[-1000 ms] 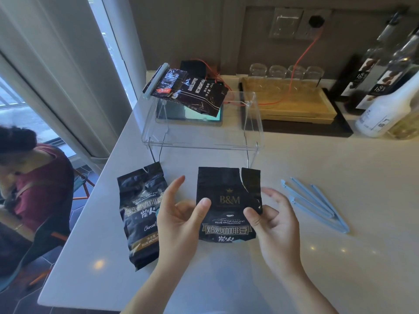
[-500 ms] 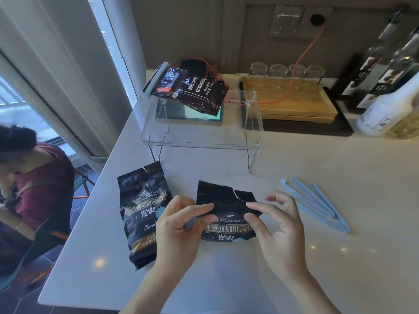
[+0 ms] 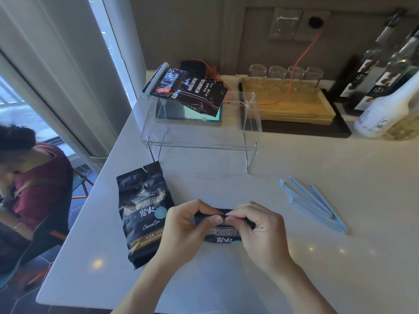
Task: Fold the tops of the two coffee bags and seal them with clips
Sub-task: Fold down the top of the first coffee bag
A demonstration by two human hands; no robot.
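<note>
Entry, head view. The coffee bag being worked (image 3: 223, 235) lay flat on the white counter (image 3: 340, 268) near its front edge, centre of view, its top rolled down into a narrow dark band. I noted both hands on that band: the left hand (image 3: 188, 230) pinched the fold between thumb and curled fingers, and the right hand (image 3: 260, 232) pinched it the same way, the two sets of fingertips touching each other at the middle of the fold. Only the lower printed strip of the bag showed beneath the hands.

At 9 o'clock from this bag, just beside the left hand, the second coffee bag (image 3: 145, 216) lay flat, its torn top unfolded and pointing toward 12 o'clock.

At 3 o'clock, apart from the right hand, the light-blue sealing clips (image 3: 315, 206) lay in a loose bunch on the counter; I could not count them for certain.

At 12 o'clock stood a clear acrylic stand (image 3: 201, 134) with a dark coffee packet (image 3: 195, 94) on top. At 1 o'clock beyond it sat a wooden tray (image 3: 288, 103), with bottles (image 3: 385, 105) at 2 o'clock.
</note>
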